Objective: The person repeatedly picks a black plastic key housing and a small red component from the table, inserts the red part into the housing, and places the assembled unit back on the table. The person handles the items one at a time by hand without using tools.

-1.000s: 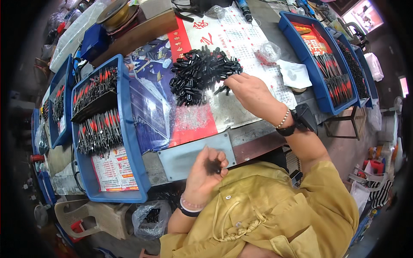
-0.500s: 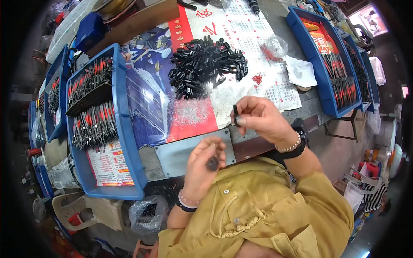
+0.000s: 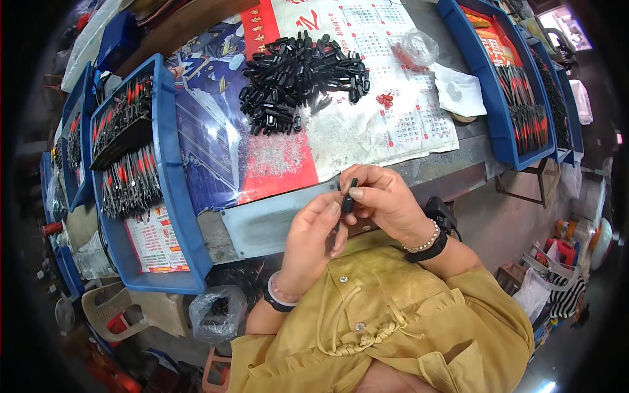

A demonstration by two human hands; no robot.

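My left hand (image 3: 311, 239) and my right hand (image 3: 391, 208) meet in front of my chest, just off the bench's near edge. Between their fingertips is a small, elongated black plastic part (image 3: 348, 202), held upright and gripped from both sides. Fingers cover much of it, so I cannot tell whether it is one piece or two joined. Beyond them on the bench lies a heap of similar black plastic parts (image 3: 298, 78), glossy and rounded. A little group of tiny red pieces (image 3: 384, 100) sits right of the heap.
A blue tray (image 3: 171, 164) with rows of black-and-red slim items stands at left, another blue tray (image 3: 488, 98) at right. A metal plate (image 3: 259, 226) lies at the bench's near edge. A clear plastic bag (image 3: 419, 47) and white paper (image 3: 460, 92) rest towards the right.
My hands were apart, the right with a thin black piece and the left with a dark part; now they have come together at the fingertips. The whole view has shifted slightly.
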